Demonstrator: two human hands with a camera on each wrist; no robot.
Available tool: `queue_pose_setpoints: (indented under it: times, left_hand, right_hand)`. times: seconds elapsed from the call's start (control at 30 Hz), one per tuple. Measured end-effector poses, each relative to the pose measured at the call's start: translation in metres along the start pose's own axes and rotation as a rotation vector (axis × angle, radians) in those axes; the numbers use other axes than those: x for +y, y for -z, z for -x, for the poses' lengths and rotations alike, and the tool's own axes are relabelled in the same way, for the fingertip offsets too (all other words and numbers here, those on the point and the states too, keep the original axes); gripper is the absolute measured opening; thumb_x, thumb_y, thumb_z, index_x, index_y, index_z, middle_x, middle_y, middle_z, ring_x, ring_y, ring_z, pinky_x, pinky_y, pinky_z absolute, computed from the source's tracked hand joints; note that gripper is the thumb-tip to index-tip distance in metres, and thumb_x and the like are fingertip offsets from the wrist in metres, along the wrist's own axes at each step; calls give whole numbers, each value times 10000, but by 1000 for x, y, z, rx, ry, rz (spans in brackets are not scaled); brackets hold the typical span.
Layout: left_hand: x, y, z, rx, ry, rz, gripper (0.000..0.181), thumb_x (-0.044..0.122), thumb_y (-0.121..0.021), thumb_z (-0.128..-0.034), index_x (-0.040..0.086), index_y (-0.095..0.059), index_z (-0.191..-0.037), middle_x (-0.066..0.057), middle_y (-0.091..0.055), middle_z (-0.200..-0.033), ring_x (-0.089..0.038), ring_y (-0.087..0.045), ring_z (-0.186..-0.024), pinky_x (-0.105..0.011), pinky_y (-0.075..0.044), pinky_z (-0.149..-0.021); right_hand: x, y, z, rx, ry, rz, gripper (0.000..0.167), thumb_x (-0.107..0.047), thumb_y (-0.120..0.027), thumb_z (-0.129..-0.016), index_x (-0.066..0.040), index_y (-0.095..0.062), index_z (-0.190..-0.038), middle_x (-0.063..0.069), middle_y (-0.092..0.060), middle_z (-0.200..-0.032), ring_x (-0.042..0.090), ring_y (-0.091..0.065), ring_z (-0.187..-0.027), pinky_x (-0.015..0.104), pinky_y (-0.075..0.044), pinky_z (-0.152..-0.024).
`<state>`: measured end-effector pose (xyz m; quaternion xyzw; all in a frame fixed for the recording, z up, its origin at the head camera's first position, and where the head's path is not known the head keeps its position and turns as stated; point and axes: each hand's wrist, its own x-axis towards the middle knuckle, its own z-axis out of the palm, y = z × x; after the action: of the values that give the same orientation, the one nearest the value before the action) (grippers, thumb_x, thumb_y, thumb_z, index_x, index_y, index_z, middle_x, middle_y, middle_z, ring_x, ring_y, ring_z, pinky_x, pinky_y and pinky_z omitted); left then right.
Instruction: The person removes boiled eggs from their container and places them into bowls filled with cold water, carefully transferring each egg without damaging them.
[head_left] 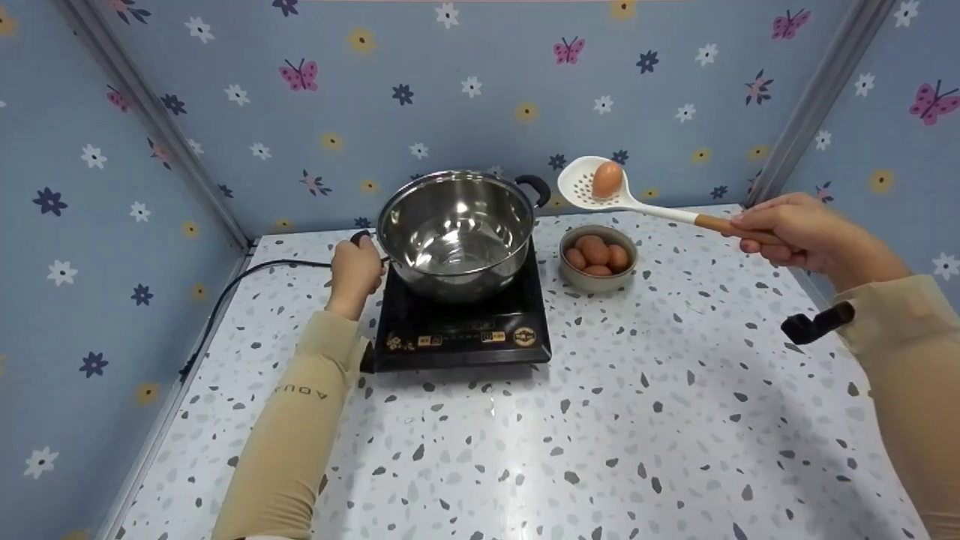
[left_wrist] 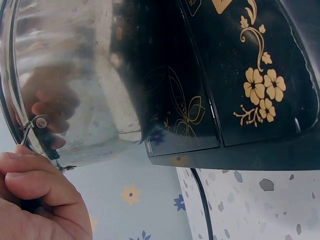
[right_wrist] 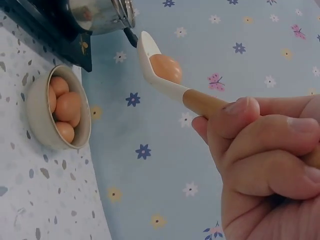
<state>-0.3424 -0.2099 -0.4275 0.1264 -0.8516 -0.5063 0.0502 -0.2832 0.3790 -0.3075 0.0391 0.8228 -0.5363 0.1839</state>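
Observation:
A shiny steel pot (head_left: 457,277) stands on a black induction cooker (head_left: 461,352). My left hand (head_left: 355,266) grips the pot's left black handle, fingers curled round it; the left wrist view shows the hand (left_wrist: 42,195) beside the pot's side wall (left_wrist: 95,85). With my right hand (head_left: 802,232) I hold a white slotted spoon (head_left: 660,211) by its wooden handle (right_wrist: 205,103). One brown egg (head_left: 607,180) rests in the spoon's bowl, raised above a small bowl (head_left: 598,283) of several brown eggs. The pot's inside looks shiny; whether it holds water I cannot tell.
A black power cord (head_left: 247,271) runs from behind the cooker along the left side. The speckled white table (head_left: 600,420) is enclosed by blue flowered panels (head_left: 465,97) at the back and sides. The pot's right handle (head_left: 534,187) sticks out toward the spoon.

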Motion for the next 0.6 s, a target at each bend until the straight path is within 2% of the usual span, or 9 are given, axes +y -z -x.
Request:
queue_pose_setpoints:
  times: [0.13,0.27,0.33,0.4,0.47,0.53,0.6]
  left_hand:
    - [0,0,0,-3,3,3,350,293,-287,-1180,30,-500,-1088,70,-551,-558,-73,-430,-389,-250,-407,-481]
    - [1,0,0,-7,7,2,369,296,-282,-1179,-4,-497,-1159,78,-549,-568,-67,-439,-395,-258,-431,-506]
    - [1,0,1,-10,8,7,381,300,-282,-1179,-17,-492,-1188,77,-547,-572,-70,-439,-400,-318,-487,-589]
    - [2,1,2,-9,9,3,390,307,-283,-1177,-20,-493,-1196,76,-554,-579,-72,-449,-411,-424,-545,-812]
    - [2,1,3,-7,8,0,389,310,-284,-1177,-14,-499,-1177,74,-556,-580,-77,-453,-419,-565,-479,-1008]
    - [2,2,3,-5,9,1,370,308,-287,-1176,9,-500,-1133,72,-559,-578,-76,-455,-420,-587,-457,-1030]
    - [2,1,1,1,7,6,348,294,-286,-1174,33,-495,-1075,76,-553,-567,-66,-453,-413,-482,-532,-944]
  right_hand:
    - [8,4,-1,8,-22,3,229,-304,-571,-1146,-188,-752,-1065,-51,-641,-699,66,-393,-467,246,-324,-481]
    - [16,7,-3,20,-44,2,236,-299,-580,-1143,-228,-780,-1041,-53,-653,-711,66,-400,-484,237,-347,-499]
    - [20,9,-4,22,-50,8,248,-297,-578,-1144,-249,-786,-1019,-56,-659,-717,60,-406,-491,226,-356,-501]
    - [24,10,-5,20,-51,19,255,-301,-573,-1146,-255,-786,-1012,-64,-659,-718,55,-407,-490,219,-355,-496]
    - [28,12,-6,18,-51,18,262,-295,-565,-1148,-239,-782,-1013,-64,-657,-715,54,-408,-487,217,-354,-492]
    - [32,13,-6,19,-52,17,257,-291,-564,-1148,-214,-775,-1023,-62,-656,-709,54,-408,-483,219,-350,-486]
    - [36,14,-7,20,-55,8,249,-289,-566,-1147,-201,-767,-1029,-58,-655,-710,58,-406,-483,229,-342,-487]
